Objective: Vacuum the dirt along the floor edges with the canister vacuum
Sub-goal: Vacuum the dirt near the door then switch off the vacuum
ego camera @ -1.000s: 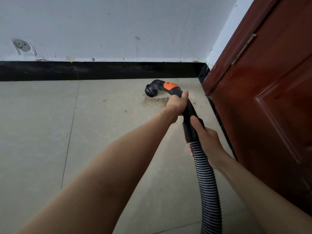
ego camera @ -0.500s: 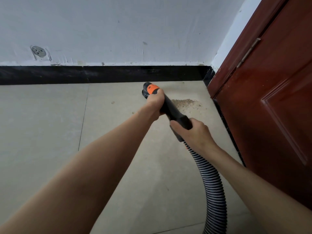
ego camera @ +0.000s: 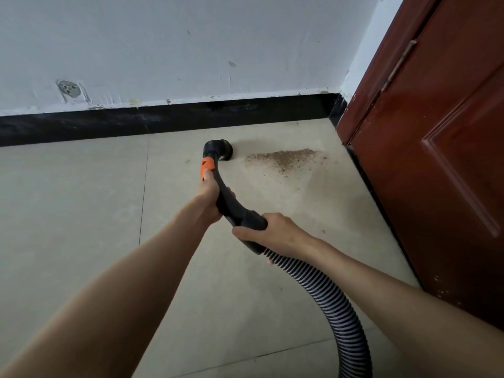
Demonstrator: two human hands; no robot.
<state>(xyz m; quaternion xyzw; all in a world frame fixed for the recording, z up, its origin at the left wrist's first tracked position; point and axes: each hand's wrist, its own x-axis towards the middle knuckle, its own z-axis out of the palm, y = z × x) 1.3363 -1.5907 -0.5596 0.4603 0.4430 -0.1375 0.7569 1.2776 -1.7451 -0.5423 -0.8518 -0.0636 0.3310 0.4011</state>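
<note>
A black vacuum handle with an orange button curves down to a round nozzle resting on the beige tiled floor. My left hand grips the handle just below the orange part. My right hand grips the black cuff where the ribbed hose begins. A patch of brown dirt lies on the floor just right of the nozzle, near the corner. The canister is out of view.
A black skirting board runs along the foot of the white wall. A dark red wooden door stands on the right, close to the dirt. The hose trails off the bottom edge.
The nozzle has swung left off the dirt patch, which now lies uncovered to its right. Both hands keep their grip on the handle and cuff.
</note>
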